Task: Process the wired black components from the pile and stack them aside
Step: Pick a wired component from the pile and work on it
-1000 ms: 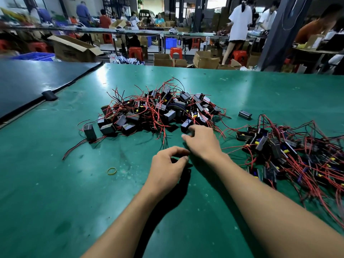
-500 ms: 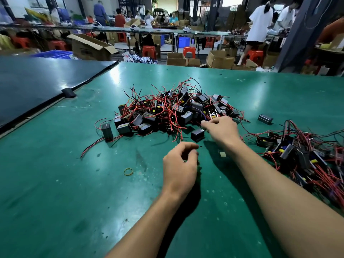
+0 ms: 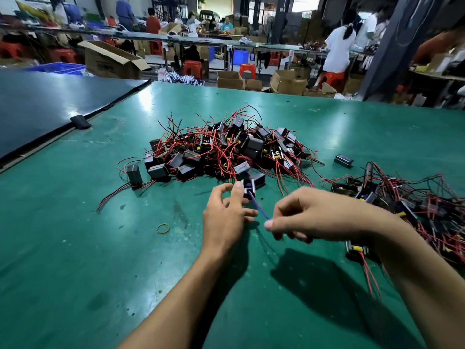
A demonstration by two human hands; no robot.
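Observation:
A pile of black box components with red and black wires (image 3: 226, 149) lies in the middle of the green table (image 3: 75, 248). Just in front of it my left hand (image 3: 224, 217) pinches one small black component (image 3: 249, 190) between thumb and fingertips. A blue wire (image 3: 259, 209) runs from that component to my right hand (image 3: 309, 217), whose fingers pinch the wire's end. A second heap of wired components (image 3: 407, 207) spreads along the right side, partly behind my right forearm.
A yellow rubber band (image 3: 163, 228) lies left of my left hand. One loose black box (image 3: 343, 160) sits between the two heaps. A dark mat (image 3: 50, 102) with a black clip (image 3: 80, 121) covers the far left. Cardboard boxes, stools and people stand beyond the table.
My right hand left the pile and drew back toward me, now pinching a blue wire. My left hand rose and took hold of a component. The camera tilted lower and shifted left.

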